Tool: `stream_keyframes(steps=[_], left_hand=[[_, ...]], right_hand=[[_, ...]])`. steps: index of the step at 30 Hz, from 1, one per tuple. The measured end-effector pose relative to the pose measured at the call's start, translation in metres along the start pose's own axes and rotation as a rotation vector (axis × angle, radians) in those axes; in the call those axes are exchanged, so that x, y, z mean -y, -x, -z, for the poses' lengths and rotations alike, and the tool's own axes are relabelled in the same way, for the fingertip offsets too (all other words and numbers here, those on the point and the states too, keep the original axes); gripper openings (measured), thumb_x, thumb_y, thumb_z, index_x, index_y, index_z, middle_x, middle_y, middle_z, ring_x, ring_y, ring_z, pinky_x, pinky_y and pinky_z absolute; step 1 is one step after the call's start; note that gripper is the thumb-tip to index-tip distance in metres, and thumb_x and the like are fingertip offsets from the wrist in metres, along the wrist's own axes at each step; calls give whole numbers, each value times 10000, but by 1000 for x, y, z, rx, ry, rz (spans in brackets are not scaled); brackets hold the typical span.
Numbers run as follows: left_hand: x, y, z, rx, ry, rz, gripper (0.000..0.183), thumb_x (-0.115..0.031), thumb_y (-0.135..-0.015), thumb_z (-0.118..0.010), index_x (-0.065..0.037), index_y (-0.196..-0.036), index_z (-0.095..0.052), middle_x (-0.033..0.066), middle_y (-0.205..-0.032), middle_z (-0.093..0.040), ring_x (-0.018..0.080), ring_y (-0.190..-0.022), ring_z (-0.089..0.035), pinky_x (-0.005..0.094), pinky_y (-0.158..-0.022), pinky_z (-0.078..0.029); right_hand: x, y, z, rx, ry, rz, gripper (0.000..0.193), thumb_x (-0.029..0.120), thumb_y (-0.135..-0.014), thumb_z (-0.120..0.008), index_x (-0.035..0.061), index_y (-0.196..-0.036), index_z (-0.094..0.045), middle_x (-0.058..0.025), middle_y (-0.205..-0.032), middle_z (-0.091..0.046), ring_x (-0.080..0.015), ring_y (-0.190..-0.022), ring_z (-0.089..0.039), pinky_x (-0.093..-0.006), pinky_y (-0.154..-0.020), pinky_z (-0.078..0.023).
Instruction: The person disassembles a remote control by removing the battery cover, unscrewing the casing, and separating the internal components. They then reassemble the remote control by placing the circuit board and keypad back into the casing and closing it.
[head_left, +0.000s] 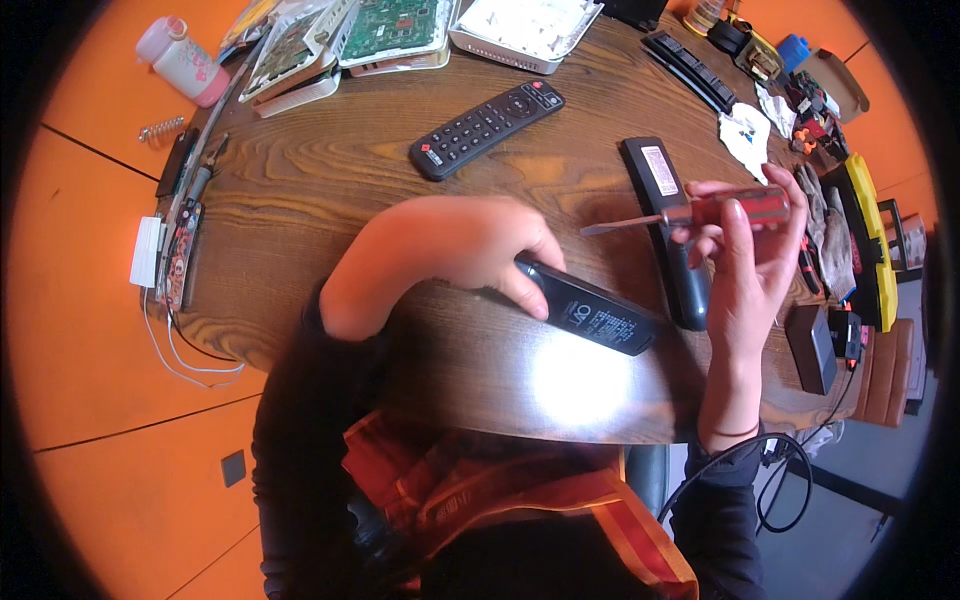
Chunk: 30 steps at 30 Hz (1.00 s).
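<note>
Clasping with closed thumb and fingers of the left hand (480, 240) a slim, black, oblong plastic remote control (600, 315) near the front edge of the brown wooden table (300, 190); hard to tell whether touching it. Holding over the table's right half a red-handled metal screwdriver (702, 212) in curled fingers of the right hand (752, 250).

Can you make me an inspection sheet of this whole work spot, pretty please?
Surface: brown wood-grain table, bright glare near its front edge.
Job's things: held remote, buttons not showing; red-handled screwdriver, shaft pointing left.
Clutter: button-up remote, labelled remote, green circuit board, white casing.
Hands: left hand grips the held remote; right hand holds the screwdriver above the table.
Cables: white cables at left; black cable near the right wrist.
Surroundings: orange surface with dark seams; pink bottle.
</note>
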<state>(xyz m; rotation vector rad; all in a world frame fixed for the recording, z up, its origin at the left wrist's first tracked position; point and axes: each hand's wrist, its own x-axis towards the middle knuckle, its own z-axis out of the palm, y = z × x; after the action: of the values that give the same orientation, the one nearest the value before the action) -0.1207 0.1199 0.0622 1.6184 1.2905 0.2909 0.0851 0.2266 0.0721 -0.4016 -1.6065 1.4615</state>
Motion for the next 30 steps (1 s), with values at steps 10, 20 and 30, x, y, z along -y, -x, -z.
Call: stream_keyframes(steps=[10, 20, 30], left_hand=[[-12, -8, -15, -17, -411, -84, 341, -118, -786, -582, -178, -1122, -571, 74, -1128, -513, 259, -1131, -420, 459, -969, -294], [-60, -18, -162, -807, -429, 158, 779, -491, -671, -651, -37, -1261, -421, 243, -1369, -266, 431, -1276, -222, 538, -1022, -191], [-58, -16, -189, -1112, -301, 212, 454, -381, -686, -663, -32, -953, -549, 161, -1295, -403, 363, -1270, -281, 623, -986, -144]], right_hand=[[-4, -5, 7, -122, -51, 11, 380, 105, -898, -495, 42, -1209, -288, -185, -935, -600, -180, -644, -606, -220, -508, -447], [4, 12, 4, 167, -48, -47, 269, -87, -776, -551, 39, -941, -380, -204, -1101, -541, -278, -977, -584, -298, -803, -475], [30, 32, -7, 316, 504, -46, 161, -36, -641, -700, -14, -741, -576, -133, -791, -644, -172, -773, -632, -252, -703, -485]])
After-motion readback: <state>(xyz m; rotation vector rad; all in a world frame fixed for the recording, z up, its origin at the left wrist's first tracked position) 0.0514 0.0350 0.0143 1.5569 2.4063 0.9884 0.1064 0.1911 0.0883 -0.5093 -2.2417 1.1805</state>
